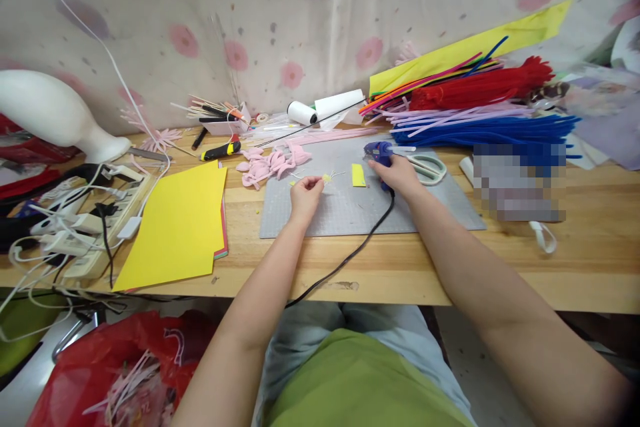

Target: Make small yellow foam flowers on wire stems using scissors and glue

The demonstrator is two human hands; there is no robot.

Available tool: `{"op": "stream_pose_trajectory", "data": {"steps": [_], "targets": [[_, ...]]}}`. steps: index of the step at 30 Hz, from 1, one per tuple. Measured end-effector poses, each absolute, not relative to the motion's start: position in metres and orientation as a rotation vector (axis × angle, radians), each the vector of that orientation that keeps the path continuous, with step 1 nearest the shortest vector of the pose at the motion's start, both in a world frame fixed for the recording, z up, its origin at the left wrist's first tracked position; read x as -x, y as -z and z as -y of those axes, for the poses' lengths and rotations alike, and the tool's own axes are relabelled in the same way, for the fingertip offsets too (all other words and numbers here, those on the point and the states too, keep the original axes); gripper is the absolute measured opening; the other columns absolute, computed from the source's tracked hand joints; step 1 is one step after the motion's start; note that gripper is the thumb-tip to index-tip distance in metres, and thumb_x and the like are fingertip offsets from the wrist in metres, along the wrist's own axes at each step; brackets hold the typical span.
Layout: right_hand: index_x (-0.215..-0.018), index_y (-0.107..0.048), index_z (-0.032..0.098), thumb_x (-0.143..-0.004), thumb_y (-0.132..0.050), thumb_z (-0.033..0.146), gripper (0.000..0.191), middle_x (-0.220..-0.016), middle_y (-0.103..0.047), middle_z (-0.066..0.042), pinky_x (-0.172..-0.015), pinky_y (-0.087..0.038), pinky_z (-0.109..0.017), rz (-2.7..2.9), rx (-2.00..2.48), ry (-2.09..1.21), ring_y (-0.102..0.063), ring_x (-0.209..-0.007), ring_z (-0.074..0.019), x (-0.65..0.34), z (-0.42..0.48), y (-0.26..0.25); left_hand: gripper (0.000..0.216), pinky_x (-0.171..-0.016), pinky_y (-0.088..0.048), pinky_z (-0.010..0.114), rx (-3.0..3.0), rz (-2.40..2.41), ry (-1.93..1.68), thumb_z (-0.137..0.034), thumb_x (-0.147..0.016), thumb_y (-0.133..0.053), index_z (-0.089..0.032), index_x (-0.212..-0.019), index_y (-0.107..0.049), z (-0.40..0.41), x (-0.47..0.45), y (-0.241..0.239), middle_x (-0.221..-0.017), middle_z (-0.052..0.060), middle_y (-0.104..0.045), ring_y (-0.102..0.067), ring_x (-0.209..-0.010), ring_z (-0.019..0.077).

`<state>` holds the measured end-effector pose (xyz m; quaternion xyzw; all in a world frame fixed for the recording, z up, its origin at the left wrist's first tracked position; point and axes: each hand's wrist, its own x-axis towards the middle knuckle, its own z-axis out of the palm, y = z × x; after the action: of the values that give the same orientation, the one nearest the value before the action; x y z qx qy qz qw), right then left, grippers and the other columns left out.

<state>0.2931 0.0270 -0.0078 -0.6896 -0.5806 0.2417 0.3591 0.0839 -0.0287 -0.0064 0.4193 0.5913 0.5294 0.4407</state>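
Head view: the left hand (306, 190) pinches a small yellow tuft (327, 178) over the grey mat (350, 213) on the desk (500, 267); to its right, the right hand (397, 173) grips a blue glue gun (377, 152), nozzle pointing left, with a yellow paper scrap (359, 175) between them

Blue glue gun (379, 153), grey mat (350, 210), yellow paper sheet (176, 220), pink petals (273, 165).

left hand (306, 188): fingertips pinched | right hand (397, 173): curled grip | both reaching forward
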Motion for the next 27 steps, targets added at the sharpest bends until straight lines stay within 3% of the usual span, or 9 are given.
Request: {"op": "stream_pose_trajectory", "data": {"steps": [4, 7, 11, 27], "targets": [[-0.084, -0.059, 0.019, -0.069, -0.06, 0.051, 0.035, -0.077, -0.064, -0.006, -0.061, -0.046, -0.03, 1.279, 1.398, -0.836, -0.059, -0.07, -0.018, -0.293, -0.011, -0.007, 0.009, -0.041, -0.03, 0.021, -1.004, -1.47, -1.358, -0.019, -0.07, -0.059, -0.014, -0.076, -0.064, 0.027, -0.084, 0.007, -0.061, -0.003, -0.056, -0.038, -0.04, 0.0035], [-0.078, -0.06, 0.018, -0.068, -0.063, 0.053, 0.037, -0.062, -0.058, -0.002, -0.049, -0.04, -0.025, 1.407, 1.209, -1.016, -0.051, -0.053, -0.0111, -0.292, 0.004, -0.016, 0.008, -0.038, -0.028, 0.02, -0.972, -1.456, -1.392, -0.019, -0.069, -0.061, -0.013, -0.074, -0.064, 0.026, -0.084, 0.006, -0.061, -0.003, -0.056, -0.036, -0.037, 0.0024], [-0.07, -0.06, 0.016, -0.064, -0.067, 0.055, 0.04, -0.05, -0.05, 0.002, -0.042, -0.031, -0.023, 1.684, 1.282, -1.127, -0.04, -0.043, -0.0074, -0.286, 0.015, -0.018, 0.012, -0.038, -0.03, 0.019, -0.918, -1.433, -1.434, -0.021, -0.067, -0.064, -0.012, -0.076, -0.066, 0.026, -0.084, 0.006, -0.06, -0.003, -0.056, -0.036, -0.038, 0.0021], [-0.09, -0.069, 0.016, -0.065, -0.065, 0.051, 0.042, -0.074, -0.064, -0.002, -0.065, -0.042, -0.029, 1.873, 1.303, -0.971, -0.054, -0.066, -0.0156, -0.27, 0.015, -0.01, 0.011, -0.038, -0.036, 0.017, -0.889, -1.385, -1.479, -0.017, -0.066, -0.063, -0.012, -0.075, -0.066, 0.024, -0.084, 0.011, -0.056, -0.004, -0.055, -0.04, -0.042, 0.0035]]}}
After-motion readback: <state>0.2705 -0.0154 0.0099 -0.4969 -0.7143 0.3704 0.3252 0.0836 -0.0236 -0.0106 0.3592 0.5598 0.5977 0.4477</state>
